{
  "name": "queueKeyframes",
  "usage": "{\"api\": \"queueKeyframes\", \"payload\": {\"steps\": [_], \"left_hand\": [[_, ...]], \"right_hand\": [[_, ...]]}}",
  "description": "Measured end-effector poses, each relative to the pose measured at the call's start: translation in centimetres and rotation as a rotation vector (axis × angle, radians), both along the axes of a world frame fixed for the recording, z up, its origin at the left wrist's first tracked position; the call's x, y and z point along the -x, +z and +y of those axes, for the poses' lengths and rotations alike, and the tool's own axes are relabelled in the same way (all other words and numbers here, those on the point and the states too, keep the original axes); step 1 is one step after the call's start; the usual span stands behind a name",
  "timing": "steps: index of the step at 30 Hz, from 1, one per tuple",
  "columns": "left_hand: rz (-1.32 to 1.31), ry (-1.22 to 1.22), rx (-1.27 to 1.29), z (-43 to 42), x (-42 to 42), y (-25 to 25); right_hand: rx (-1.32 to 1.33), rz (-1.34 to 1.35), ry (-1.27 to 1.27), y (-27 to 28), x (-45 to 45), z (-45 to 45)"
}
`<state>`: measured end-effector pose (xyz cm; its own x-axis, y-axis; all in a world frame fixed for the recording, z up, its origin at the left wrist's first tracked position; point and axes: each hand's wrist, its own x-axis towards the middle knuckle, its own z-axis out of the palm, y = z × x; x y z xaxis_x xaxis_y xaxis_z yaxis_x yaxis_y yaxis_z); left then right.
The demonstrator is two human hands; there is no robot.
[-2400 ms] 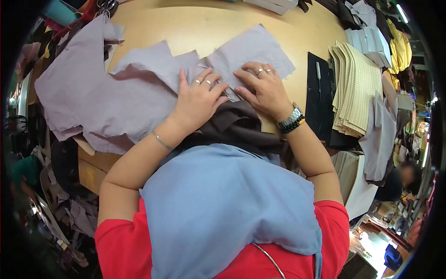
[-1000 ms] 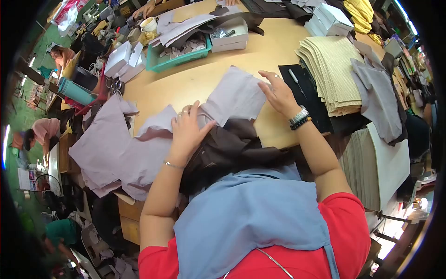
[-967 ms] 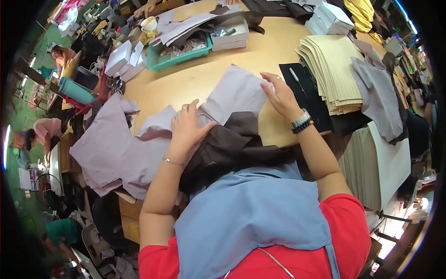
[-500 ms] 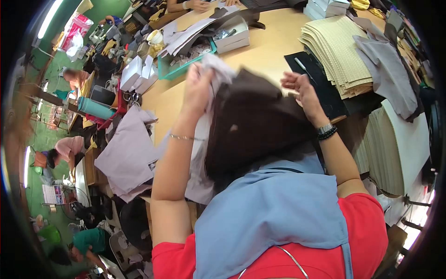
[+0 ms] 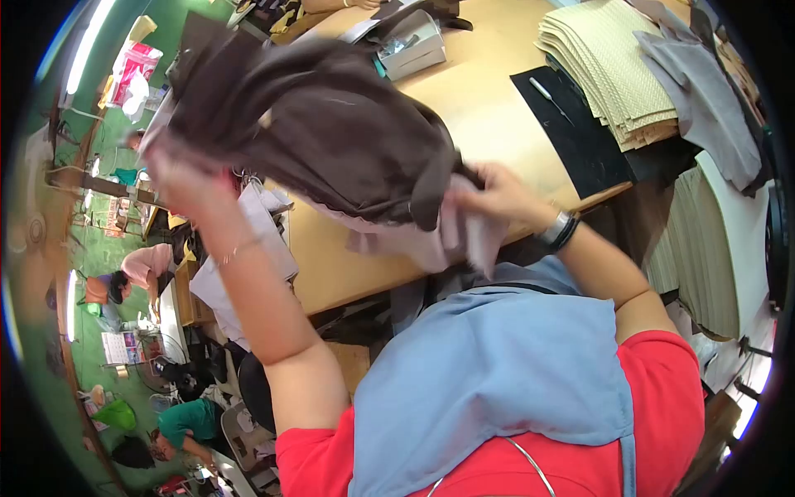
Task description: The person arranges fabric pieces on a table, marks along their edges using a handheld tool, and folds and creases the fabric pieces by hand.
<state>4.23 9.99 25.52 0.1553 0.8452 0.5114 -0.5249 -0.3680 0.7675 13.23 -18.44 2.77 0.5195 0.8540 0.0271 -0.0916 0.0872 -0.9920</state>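
A large dark brown piece of soft sheet material [image 5: 348,141], leather or cloth, hangs bunched and folded above the table. Its pale lilac underside [image 5: 451,232] shows along the lower edge. At the far left end, my left hand [image 5: 186,178] is closed on the material, blurred by motion and with its fingers partly hidden. My right hand [image 5: 501,199] pinches the right end, thumb on top, near the lilac part. The piece is stretched between both hands and tilts up to the left.
Under the piece lies a wooden table [image 5: 489,74]. On its right are a black sheet [image 5: 571,141] with a white-handled tool [image 5: 546,95] and a stack of yellowish textured sheets [image 5: 609,79]. A grey-white box [image 5: 414,54] stands behind. Other people work at left and at the far edge.
My left hand has swung left and lifted the brown material, spreading it out. My right hand, open and apart before, has come down and taken hold of its right end.
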Motion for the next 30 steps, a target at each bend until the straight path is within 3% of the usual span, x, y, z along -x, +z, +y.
{"api": "queueKeyframes", "payload": {"steps": [2,3,4,7,8,10,11,12,13,14,16,19,21,23,27,30], "left_hand": [[0.068,0.15,-0.326,7.3,5.4,-0.8],[0.146,0.399,-0.135,5.5,7.6,-0.2],[0.276,0.709,-0.421,9.0,10.7,-1.0],[0.564,0.707,-0.515,12.5,15.8,-3.5],[0.779,0.709,-0.577,12.5,16.2,-4.8],[1.17,0.646,-0.705,14.2,16.9,-8.8],[1.29,0.56,-0.479,12.0,16.2,-10.5],[1.389,0.677,-0.612,9.8,15.9,-12.3],[1.315,0.649,-0.703,8.3,15.3,-13.7],[1.237,0.619,-0.789,6.7,14.4,-15.1],[1.061,0.308,-0.985,0.2,11.5,-16.1],[1.134,-0.035,-1.134,-9.7,8.5,-19.8],[1.242,-0.316,-1.085,-12.7,7.5,-22.9],[1.221,-0.378,-0.941,-11.7,7.5,-25.9],[1.19,-0.711,-0.51,-9.1,9.9,-26.1],[0.953,-0.521,-0.027,-6.4,13.9,-26.8]], "right_hand": [[-0.065,-0.063,0.016,3.5,-3.4,-1.2],[-0.094,-0.151,0.021,5.4,-5.5,-1.8],[-0.081,-0.222,0.022,7.2,-7.2,-2.1],[0.037,-0.65,-0.064,10.7,-11.9,-0.9],[0.02,-0.916,-0.348,10.1,-12.8,0.1],[-0.011,-1.062,-0.491,8.5,-14.3,1.2],[-0.027,-1.137,-0.566,7.8,-14.8,1.6],[0.036,-1.037,-0.565,7.2,-14.1,1.4],[-0.025,-1.09,-0.573,5.5,-14.2,1.3],[0.052,-0.948,-0.5,4.6,-13.6,0.8],[0.171,-0.792,-0.384,2.4,-12.2,-0.4],[0.223,-0.796,-0.331,-1.0,-11.0,-0.8],[0.264,-0.705,-0.286,-1.9,-9.9,-0.5],[0.283,-0.52,-0.262,-2.3,-8.8,-0.2],[0.241,-0.634,-0.228,-2.3,-9.1,0.2],[0.176,-0.885,-0.24,-1.3,-9.4,1.1]]}}
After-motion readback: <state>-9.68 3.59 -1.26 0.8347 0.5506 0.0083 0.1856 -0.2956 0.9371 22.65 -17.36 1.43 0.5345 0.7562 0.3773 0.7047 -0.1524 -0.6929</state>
